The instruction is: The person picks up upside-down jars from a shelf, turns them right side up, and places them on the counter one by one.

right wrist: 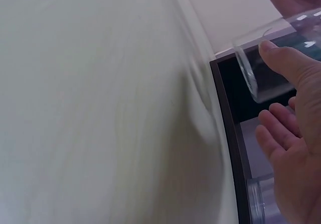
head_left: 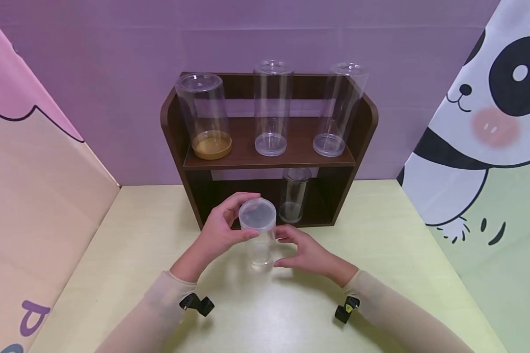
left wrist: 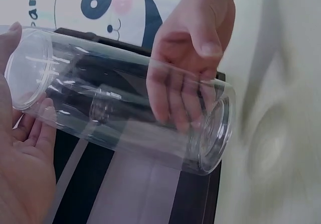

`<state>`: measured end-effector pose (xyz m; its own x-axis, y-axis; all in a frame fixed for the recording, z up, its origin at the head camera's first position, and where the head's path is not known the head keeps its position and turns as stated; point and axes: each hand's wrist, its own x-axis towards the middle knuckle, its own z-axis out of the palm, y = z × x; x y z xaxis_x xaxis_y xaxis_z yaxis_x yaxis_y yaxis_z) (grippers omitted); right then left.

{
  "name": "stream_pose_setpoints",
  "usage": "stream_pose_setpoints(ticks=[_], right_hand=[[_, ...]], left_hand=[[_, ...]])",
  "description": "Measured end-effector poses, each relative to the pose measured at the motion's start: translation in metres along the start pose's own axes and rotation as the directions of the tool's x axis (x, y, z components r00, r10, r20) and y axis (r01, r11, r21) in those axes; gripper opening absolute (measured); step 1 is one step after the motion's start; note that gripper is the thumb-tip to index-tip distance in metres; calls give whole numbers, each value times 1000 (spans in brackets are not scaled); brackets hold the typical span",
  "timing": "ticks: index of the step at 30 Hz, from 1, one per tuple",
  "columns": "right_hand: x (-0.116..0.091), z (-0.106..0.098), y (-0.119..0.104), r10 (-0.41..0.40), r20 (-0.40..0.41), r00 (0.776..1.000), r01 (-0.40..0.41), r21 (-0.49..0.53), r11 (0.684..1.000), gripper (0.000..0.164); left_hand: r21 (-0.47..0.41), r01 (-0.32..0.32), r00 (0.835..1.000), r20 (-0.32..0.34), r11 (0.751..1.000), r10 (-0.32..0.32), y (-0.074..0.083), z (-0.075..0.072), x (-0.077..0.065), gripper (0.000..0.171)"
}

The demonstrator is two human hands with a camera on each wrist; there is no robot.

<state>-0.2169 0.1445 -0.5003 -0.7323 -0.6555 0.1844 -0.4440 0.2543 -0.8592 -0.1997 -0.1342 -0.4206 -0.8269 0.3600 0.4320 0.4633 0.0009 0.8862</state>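
Note:
A clear plastic cylinder jar (head_left: 261, 247) with a whitish translucent lid (head_left: 257, 214) stands upright in front of the shelf, its base appearing raised off the table. My left hand (head_left: 223, 223) grips it near the lid, thumb on the near side and fingers round the far side. Beside the lower end is my right hand (head_left: 304, 250), fingers loosely extended. In the left wrist view the right hand (left wrist: 200, 38) shows partly through the clear wall of the jar (left wrist: 125, 103). The right wrist view has its thumb by the jar's base; whether it touches cannot be told.
Behind the hands stands a dark brown two-tier shelf (head_left: 269, 165). Its upper tier holds a gold-based jar (head_left: 212, 146), a clear jar (head_left: 271, 142) and another clear jar (head_left: 329, 144). A smaller jar (head_left: 291, 211) is on the lower tier, right of the middle.

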Motion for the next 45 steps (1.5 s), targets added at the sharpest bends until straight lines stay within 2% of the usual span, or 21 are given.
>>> stream_pose_setpoints(ticks=[5, 12, 24, 34, 45], right_hand=[[-1, -4, 4, -10, -8, 1000, 10, 11, 1000, 77], [-4, -9, 7, -23, -10, 1000, 23, 9, 1000, 77], [-7, -13, 9, -46, -2, 999, 46, -22, 999, 71], [-8, -16, 8, -18, -8, 1000, 18, -33, 999, 66], [-10, -16, 12, 41, 9, 999, -41, -33, 999, 63]], left_hand=[[58, 60, 997, -61, 997, -57, -1, -15, -9, 71], [105, 102, 983, -165, 989, -84, -3, -41, -19, 74], [151, 102, 951, -304, 983, -52, -5, -73, -34, 73], [160, 102, 935, -353, 982, -39, -10, -82, -37, 72], [172, 114, 930, -366, 979, -44, -22, -80, -43, 72]])
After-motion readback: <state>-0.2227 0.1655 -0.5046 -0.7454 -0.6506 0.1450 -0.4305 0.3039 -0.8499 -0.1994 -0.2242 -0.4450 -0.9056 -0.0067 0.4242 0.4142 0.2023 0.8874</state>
